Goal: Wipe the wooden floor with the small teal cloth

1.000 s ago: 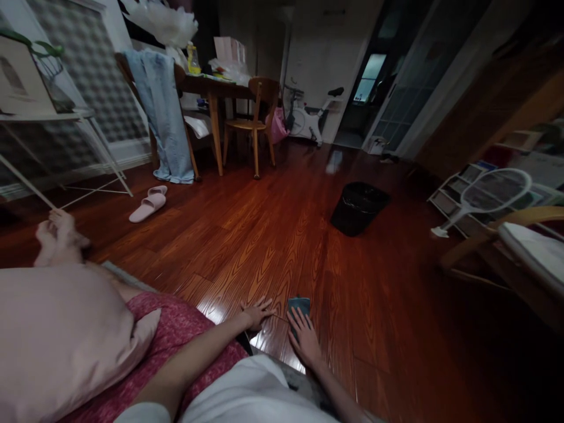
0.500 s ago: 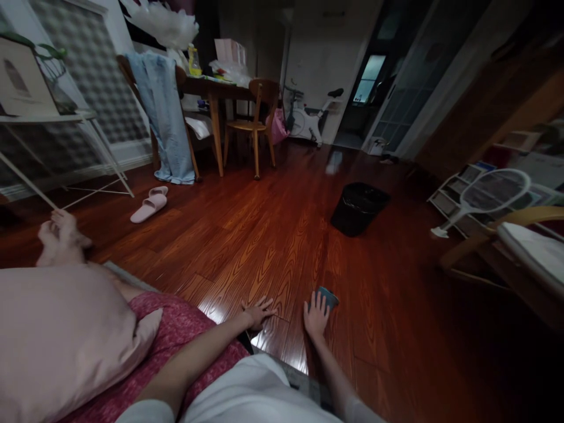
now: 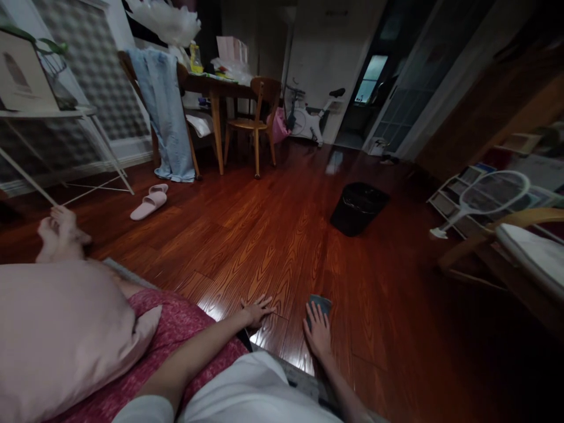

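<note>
My right hand [image 3: 318, 330] lies flat over a small blue-grey cloth [image 3: 325, 302] on the wooden floor [image 3: 286, 235]. Its fingers are stretched out and slightly spread, covering much of the cloth; the far edge shows beyond the fingertips. To the left, my left hand [image 3: 258, 311] is open with fingers spread, reaching over the floor with nothing in it. Whether its palm rests on the floor is hard to tell.
A black lined bin [image 3: 359, 208] stands ahead to the right. Pink slippers [image 3: 150, 205] lie at left, beyond a pink pillow [image 3: 66, 335] on my lap. A wooden chair [image 3: 255, 123] and table are farther back. A white racket [image 3: 493, 191] leans by a shelf at right.
My right hand and the cloth have shifted a little nearer to me, the cloth also leftward and turned somewhat. My left hand has stayed in place.
</note>
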Tool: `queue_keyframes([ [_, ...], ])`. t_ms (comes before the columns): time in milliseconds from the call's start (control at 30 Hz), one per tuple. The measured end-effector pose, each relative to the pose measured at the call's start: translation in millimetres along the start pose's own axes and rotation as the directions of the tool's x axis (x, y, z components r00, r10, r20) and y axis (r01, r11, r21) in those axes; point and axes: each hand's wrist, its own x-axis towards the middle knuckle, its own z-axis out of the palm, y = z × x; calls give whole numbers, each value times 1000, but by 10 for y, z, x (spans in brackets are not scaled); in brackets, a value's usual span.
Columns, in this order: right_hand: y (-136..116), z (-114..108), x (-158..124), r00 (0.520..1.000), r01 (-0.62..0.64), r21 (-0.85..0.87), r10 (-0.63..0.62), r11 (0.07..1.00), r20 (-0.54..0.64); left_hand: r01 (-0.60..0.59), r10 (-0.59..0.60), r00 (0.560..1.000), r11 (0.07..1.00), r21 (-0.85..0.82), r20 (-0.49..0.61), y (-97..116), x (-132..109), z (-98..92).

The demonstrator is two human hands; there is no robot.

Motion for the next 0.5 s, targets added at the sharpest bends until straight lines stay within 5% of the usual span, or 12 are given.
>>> queue_keyframes([
  [133,-13,10,406,949,-311,-46,309,949,-58,14,-15,1000,1000,13,20,40,-57,-65],
  [233,-181,37,636,919,-392,-46,389,919,-61,15,-15,999,1000,20,35,50,-56,-77],
  [367,-428,60,581,986,-169,-27,169,985,-2,11,-11,1000,1000,1,26,25,-11,-46],
  [500,-488,23,143,991,126,32,-128,991,51,-12,12,1000,1000,-21,4,-13,35,8],
])
